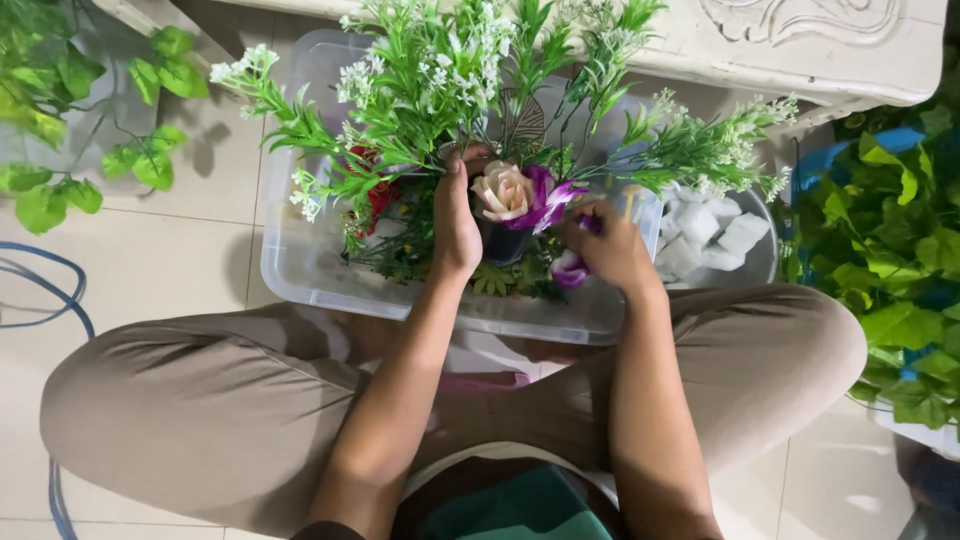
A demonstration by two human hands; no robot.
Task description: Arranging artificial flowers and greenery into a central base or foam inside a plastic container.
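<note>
At centre frame, a small dark pot (503,243) of artificial blooms sat in a clear plastic tub (300,270) on the tiled floor (170,260), seemingly so strays stayed contained. Left hand (456,225) clasped the pot's side, steadying it beside the cream rose (503,190). Right hand (610,248) pinched a purple flower (570,268) at the pot's edge, white foam blocks (712,232) just right.

no packages, labels, signs or screens were in view; only a plain clear tub (300,270) held the flowers.
</note>
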